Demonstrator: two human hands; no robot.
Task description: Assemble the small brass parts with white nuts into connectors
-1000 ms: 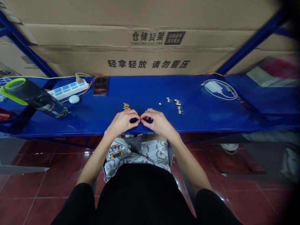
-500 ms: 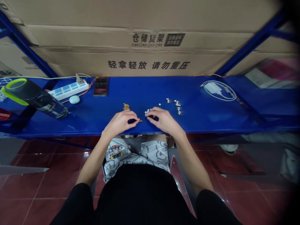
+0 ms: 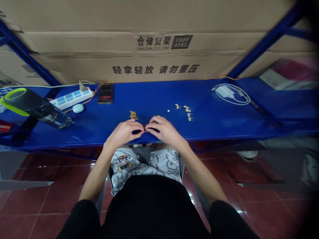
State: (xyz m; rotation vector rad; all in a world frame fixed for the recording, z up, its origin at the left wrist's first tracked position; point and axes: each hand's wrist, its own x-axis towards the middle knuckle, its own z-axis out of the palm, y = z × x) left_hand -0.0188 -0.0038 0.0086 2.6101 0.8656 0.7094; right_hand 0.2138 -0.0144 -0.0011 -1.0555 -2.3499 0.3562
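My left hand (image 3: 126, 132) is closed in a pinch near the table's front edge, on a small thin brass-coloured pin (image 3: 146, 131) that shows only in part. The fingertips of my right hand (image 3: 164, 131) meet those of the left and press together at the same pin; whether they also hold a small white piece is hidden. Just beyond my left hand lies a little pile of brass-coloured pins (image 3: 133, 115). To the right lie several white pieces joined with pins (image 3: 187, 108). A single white piece (image 3: 168, 111) lies nearer the middle.
A dark bottle with a green rim (image 3: 41, 108) stands at the left. Behind it are a power strip (image 3: 72, 98), a pale rounded object (image 3: 78, 108) and a dark box (image 3: 105, 93). A white charger with coiled cable (image 3: 225, 92) lies right. Cardboard (image 3: 154, 20) walls the back.
My right hand has moved left from the loose white pieces to meet my left hand. The left keeps its pinch on the pin and shifts slightly. The camera view has shifted a little.
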